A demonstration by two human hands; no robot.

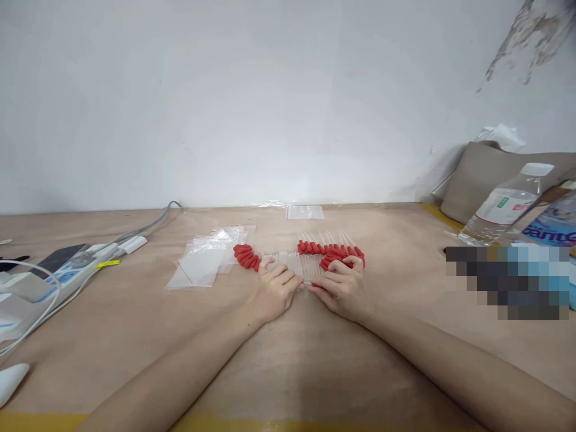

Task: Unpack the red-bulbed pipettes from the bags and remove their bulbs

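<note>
My left hand (276, 291) and my right hand (348, 291) meet at the middle of the table, fingers pinched. Between their fingertips is a small thin clear piece with a red end, mostly hidden; the left fingers are at its clear part, the right at the red. Just beyond lie several thin clear tubes (292, 263) side by side. A pile of red rubber bulbs (245, 257) sits left of my left hand. Behind my right hand runs a row of droppers (330, 248), red bulbs toward me and clear tips pointing away. More red bulbs (330, 259) lie partly under that hand.
Clear zip bags (198, 264) are spread left of the hands, and another bag (306, 212) lies by the wall. At left are a power strip (67, 276) with cables and a white object (12, 381). A water bottle (506, 204) leans at right beside a blue package (553, 225).
</note>
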